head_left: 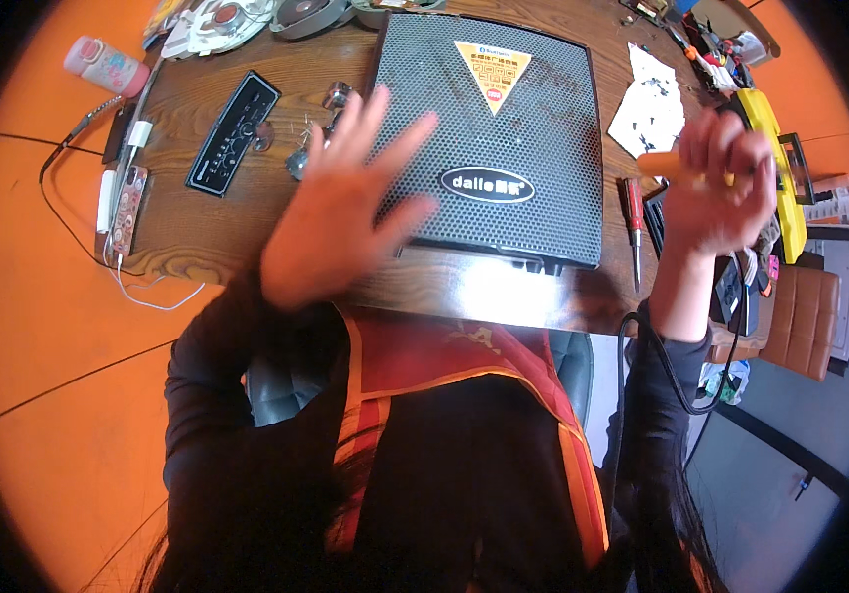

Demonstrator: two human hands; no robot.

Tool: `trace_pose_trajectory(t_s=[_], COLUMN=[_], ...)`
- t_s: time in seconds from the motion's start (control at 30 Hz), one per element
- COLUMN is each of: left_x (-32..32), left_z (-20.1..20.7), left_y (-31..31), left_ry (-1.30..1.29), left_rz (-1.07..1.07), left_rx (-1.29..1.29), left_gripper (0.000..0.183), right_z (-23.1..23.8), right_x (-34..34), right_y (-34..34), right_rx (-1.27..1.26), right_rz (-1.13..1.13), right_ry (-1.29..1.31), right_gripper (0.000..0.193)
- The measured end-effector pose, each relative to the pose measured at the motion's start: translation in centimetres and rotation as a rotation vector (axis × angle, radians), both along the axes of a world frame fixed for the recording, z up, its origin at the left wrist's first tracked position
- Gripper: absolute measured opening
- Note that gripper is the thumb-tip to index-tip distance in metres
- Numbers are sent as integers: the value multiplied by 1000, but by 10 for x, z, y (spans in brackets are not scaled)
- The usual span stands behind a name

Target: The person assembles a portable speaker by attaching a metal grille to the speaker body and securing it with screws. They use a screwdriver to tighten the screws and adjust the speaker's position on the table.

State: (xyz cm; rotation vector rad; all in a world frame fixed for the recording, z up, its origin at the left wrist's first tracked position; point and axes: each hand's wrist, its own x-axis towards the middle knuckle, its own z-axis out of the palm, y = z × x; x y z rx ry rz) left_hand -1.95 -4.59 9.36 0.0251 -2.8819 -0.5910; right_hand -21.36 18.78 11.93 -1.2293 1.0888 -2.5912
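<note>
A black speaker box with a perforated metal grille (548,133) lies on the wooden table in front of me. It carries a yellow triangular sticker and an oval badge. My left hand (340,212), fingers spread and slightly blurred, is over the grille's left edge with nothing in it; whether it touches cannot be told. To the right of the box, my right hand (726,193) is closed around an orange-yellow handled tool (656,164), blurred by motion. A black cable (677,381) loops below that hand. A red-handled screwdriver (632,208) lies between the box and my right hand.
A black control panel (234,133) lies at left, near small metal parts (338,96). Speaker drivers (311,15) line the far left. White paper with screws (648,109) sits at right, beside a yellow case (788,212). A power strip (128,208) and bottle (103,67) stand leftmost.
</note>
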Motion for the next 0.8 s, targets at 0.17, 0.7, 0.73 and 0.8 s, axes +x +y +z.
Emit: trace_pose_trajectory(t_s=[0.17, 0.7, 0.73, 0.8], left_x=[-67, -220, -219, -218], left_z=[-18, -15, -13, -11], left_y=[-61, -37, -37, -36], left_ry=[172, -140, -160, -207], left_rz=[86, -90, -70, -29], left_rx=[-34, -26, -28, -32], left_gripper=[53, 69, 70, 72], right_z=[-6, -25, -22, -17], right_x=[69, 134, 133, 135], right_y=[6, -49, -55, -59], right_rx=[-17, 373, 380, 294], right_rz=[-31, -275, -314, -409], right_ry=[114, 1337, 1363, 1171], right_gripper=[44, 39, 35, 33])
